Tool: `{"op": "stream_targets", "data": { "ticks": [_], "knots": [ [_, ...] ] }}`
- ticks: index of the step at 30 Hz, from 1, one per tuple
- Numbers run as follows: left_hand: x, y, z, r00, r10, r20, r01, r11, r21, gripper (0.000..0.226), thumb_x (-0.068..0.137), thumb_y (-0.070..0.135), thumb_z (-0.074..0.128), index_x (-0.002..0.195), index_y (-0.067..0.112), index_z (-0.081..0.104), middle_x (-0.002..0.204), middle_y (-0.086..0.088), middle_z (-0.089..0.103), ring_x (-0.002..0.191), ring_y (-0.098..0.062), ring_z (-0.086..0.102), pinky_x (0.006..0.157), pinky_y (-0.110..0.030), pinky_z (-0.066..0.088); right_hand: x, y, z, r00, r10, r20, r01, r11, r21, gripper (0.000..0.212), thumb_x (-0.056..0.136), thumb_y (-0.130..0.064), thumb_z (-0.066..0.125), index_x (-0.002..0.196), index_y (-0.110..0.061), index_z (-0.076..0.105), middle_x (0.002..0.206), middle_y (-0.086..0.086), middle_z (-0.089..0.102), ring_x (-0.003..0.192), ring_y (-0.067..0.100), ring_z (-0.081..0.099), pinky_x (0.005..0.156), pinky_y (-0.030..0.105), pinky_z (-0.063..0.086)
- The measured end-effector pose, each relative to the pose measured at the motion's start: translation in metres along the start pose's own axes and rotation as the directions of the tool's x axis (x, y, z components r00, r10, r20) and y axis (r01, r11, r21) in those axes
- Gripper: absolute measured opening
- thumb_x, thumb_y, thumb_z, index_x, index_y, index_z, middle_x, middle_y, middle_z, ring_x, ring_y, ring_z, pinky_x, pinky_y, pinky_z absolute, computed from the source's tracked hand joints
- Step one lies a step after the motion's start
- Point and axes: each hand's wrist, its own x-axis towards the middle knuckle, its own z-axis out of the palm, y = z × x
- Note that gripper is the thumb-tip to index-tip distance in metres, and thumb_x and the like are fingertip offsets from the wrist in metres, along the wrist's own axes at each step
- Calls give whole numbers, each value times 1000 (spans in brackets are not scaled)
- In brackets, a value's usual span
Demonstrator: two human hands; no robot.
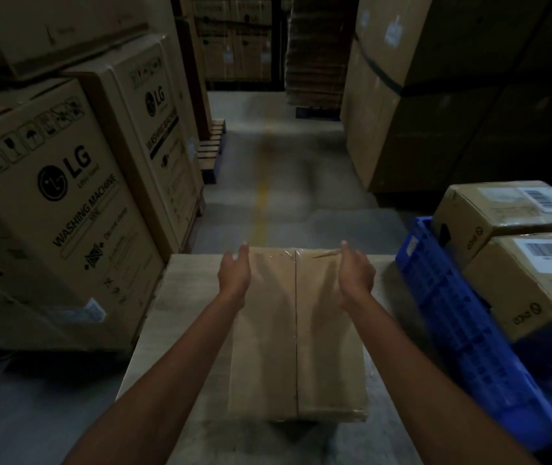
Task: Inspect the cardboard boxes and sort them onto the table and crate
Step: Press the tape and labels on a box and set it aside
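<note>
While both hands are hovering over the far end of the cardboard box, the box is sitting lengthwise on the table, with a taped seam running down the middle of its top. At the box's left edge the left hand is held loose and unclenched, and the right hand is doing the same on the right side, neither gripping anything; cannot tell if either is touching the cardboard. The table is showing a pale wood-grain top, bare on both sides of the box. Just beside its right edge the blue crate is carrying two smaller labelled boxes, one behind the other, barcode stickers facing up. LG washing machine cartons are stacking up along the left, close to the table's left corner. Ahead, the grey concrete floor is running on as an aisle with a faded yellow line down it. A pallet is poking out from the left-hand stack farther down. Tall strapped cartons are walling off the right side. Lighting is dim; the aisle's far end is blurring out.
</note>
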Motion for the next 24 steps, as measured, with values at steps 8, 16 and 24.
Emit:
{"op": "stream_targets", "data": {
  "ticks": [8, 16, 24],
  "knots": [
    [-51, 50, -30, 970, 218, -112, -235, 955, -181, 22, 100, 30, 55, 116, 15, 58, 111, -4, 63, 94, -12, 60, 71, -27, 49, -39, -28, -18, 963, -223, -152, 242, 963, 120, 30, 91, -52, 61, 109, -32, 49, 123, 6, 54, 109, 25, 59, 87, 45, 58],
    [-82, -31, -56, 876, 473, -94, -481, 869, -113, 43, 93, 39, 51, 129, 16, 51, 126, -7, 56, 113, -19, 60, 86, -33, 56, -92, 39, -30, 927, -350, -137, 371, 909, 191, 35, 91, -18, 69, 115, -25, 44, 127, 9, 54, 110, 22, 63, 76, 24, 58],
    [-83, -26, -69, 607, 794, 36, -737, 545, 400, 41, 94, 27, 46, 127, 7, 58, 131, -15, 53, 125, -26, 46, 106, -29, 38, -102, 35, -46, 777, -629, -35, 605, 761, -234, 40, 89, -23, 66, 125, -20, 48, 132, 6, 47, 120, 24, 52, 89, 40, 55]
  ]
}}
